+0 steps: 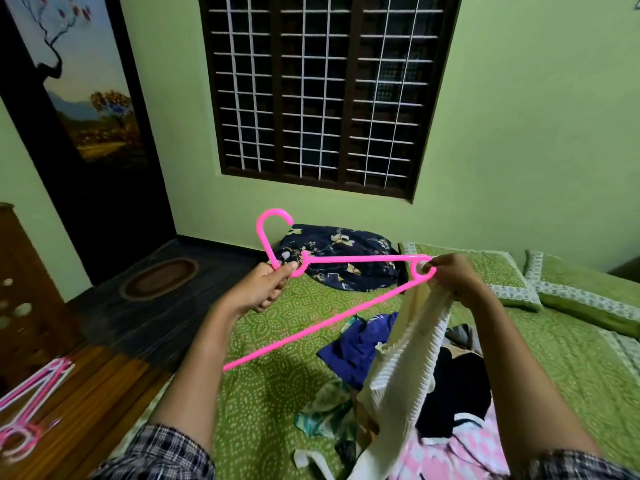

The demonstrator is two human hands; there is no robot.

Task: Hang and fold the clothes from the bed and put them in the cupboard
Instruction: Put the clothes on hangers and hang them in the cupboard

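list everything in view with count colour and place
pink hanger: one, pink, held over the bed in both hands
cream garment: one, cream, hanging from the right hand
clothes pile: several, blue, black, pink, floral, on the bed
floral bundle: one, navy, far edge of bed
pillows: two, green, right on the bed
bedsheet: one, green dotted, covering bed
spare hangers: several, pink and white, wooden surface lower left
rug: one, brown oval, dark floor
window: one, dark frame, green wall
left hand: one, grips hanger below its hook
right hand: one, fingers pinch cream garment at hanger's end
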